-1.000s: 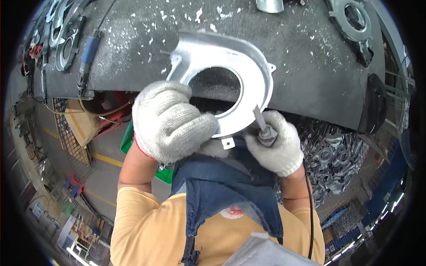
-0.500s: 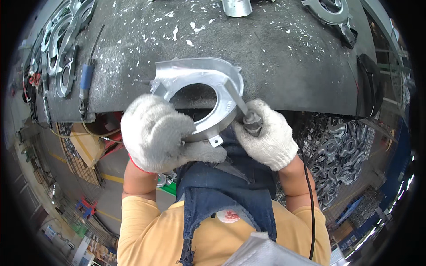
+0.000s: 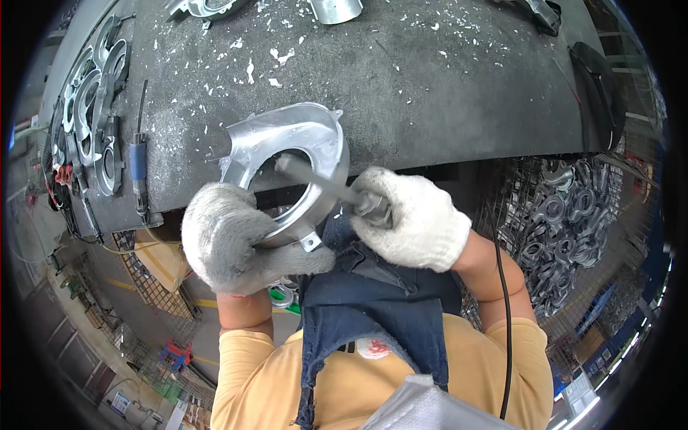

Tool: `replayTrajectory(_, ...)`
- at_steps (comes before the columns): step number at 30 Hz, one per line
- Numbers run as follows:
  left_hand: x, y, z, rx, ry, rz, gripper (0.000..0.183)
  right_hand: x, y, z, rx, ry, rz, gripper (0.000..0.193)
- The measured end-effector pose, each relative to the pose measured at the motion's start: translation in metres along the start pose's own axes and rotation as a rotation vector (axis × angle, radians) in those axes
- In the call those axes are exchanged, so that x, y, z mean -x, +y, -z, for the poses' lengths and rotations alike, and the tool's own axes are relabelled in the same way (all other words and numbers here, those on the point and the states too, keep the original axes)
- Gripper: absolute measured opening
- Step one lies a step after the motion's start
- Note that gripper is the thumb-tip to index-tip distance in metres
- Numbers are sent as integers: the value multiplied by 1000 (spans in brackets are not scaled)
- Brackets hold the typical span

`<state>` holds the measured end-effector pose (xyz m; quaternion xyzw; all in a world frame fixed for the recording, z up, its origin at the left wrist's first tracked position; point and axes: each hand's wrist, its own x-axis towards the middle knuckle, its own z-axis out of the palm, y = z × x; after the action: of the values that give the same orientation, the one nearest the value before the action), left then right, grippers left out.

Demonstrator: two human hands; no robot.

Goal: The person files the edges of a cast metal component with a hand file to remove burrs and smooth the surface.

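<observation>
My left hand [image 3: 233, 240], in a white knit glove, grips a silvery cast-metal housing [image 3: 334, 150] by its near left edge. The housing has a large round opening, a curved outer wall and a small holed tab near my fingers. My gloved right hand [image 3: 416, 222] is closed round the grey handle of a file-like tool with a flat bar blade [image 3: 319, 179]. That blade crosses the housing's right rim, and its blurred tip is over the opening. Whether the blade touches metal I cannot tell. The housing is held at the table's near edge, partly over my apron.
The dark table [image 3: 430, 107] is strewn with pale metal flakes. A blue-handled tool [image 3: 138, 168] with a hose lies left, beside a stack of castings [image 3: 89, 107]. More castings lie at the far edge. A wire basket of metal rings [image 3: 566, 222] stands lower right. A black cable [image 3: 506, 322] hangs by my right arm.
The file's blade has swung from the housing's right outer side to across its rim, tip over the opening. Both hands and the housing have shifted left in view, which has itself turned.
</observation>
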<state>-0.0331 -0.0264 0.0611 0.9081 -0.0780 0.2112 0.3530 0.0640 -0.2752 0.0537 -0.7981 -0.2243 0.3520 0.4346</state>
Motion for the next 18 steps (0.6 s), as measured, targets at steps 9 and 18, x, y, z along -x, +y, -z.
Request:
replayTrajectory(9,-4,-1,0,-87,55,-48,57,-10,-2,4,-35,136,6,23)
replayTrajectory(18,-16,11,0,-175,22,40,52,-14,11,-7,148,211,316,33)
